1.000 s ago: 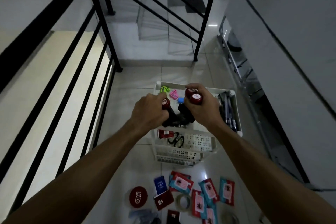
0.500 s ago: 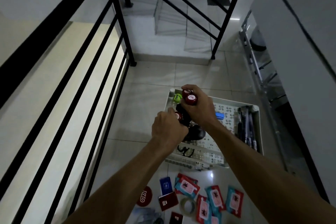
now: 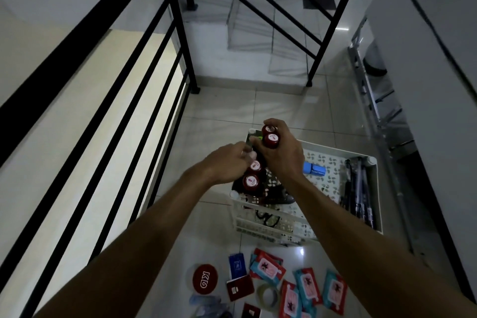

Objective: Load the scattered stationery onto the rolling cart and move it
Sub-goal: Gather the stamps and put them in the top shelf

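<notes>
Below cart [image 3: 304,222]: packets [image 3: 307,285], tape roll [image 3: 268,294].

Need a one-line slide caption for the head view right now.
Both hands, left and right, hold red-capped bottles over the white cart; packets and tape lie on the floor.

This is a stair landing inside a building, probably a home. The floor [image 3: 219,111] has pale glossy tiles. A black metal railing [image 3: 180,33] runs along the left side, and tiled steps [image 3: 258,20] go up behind a second railing. On the right is a plain white wall [image 3: 438,59]. A folded metal ladder [image 3: 374,111] lies along its base. The light is dim.
</notes>
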